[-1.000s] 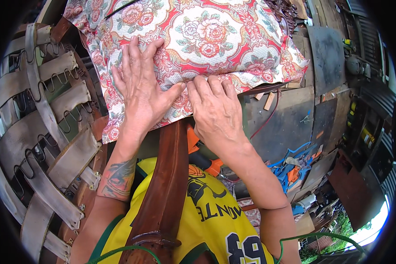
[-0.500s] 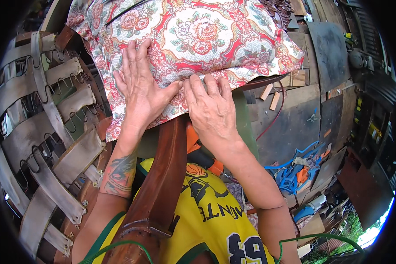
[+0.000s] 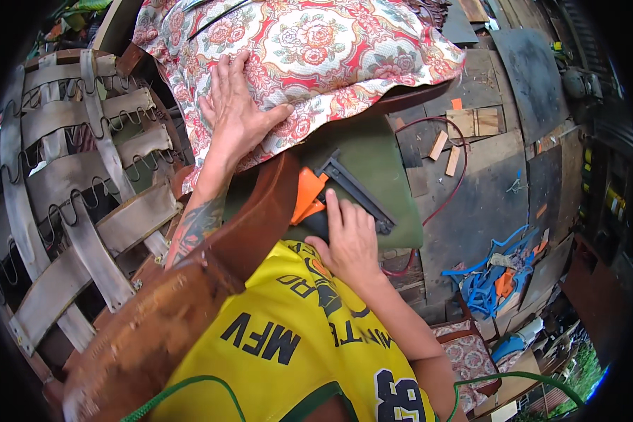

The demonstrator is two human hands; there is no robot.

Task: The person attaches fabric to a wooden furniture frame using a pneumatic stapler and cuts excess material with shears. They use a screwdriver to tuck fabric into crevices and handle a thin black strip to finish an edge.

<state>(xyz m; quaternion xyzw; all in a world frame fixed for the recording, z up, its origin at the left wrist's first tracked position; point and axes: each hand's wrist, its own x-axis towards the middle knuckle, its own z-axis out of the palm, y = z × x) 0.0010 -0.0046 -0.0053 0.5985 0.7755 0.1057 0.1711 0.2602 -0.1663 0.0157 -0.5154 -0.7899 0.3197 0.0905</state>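
My left hand [image 3: 235, 112] lies with fingers spread on the red and white floral fabric [image 3: 309, 49], which covers a padded piece along the top. Below the fabric's loose edge, my right hand [image 3: 348, 235] is closed around the handle of an orange and black staple gun [image 3: 311, 190], index finger stretched along it. The staple gun rests on a dark green panel [image 3: 380, 162]. A curved reddish-brown wooden member [image 3: 218, 260] runs between my left forearm and my yellow shirt.
At left is a frame of woven grey straps and wire springs [image 3: 84, 169]. To the right are worn boards [image 3: 499, 183], small wood blocks [image 3: 451, 158], a red hose [image 3: 439, 211], blue tangled straps [image 3: 489, 285] and a floral padded seat [image 3: 471, 355].
My right hand has left the fabric edge and moved down onto the staple gun. My left hand stays on the fabric. The view has shifted, showing more of the green panel.
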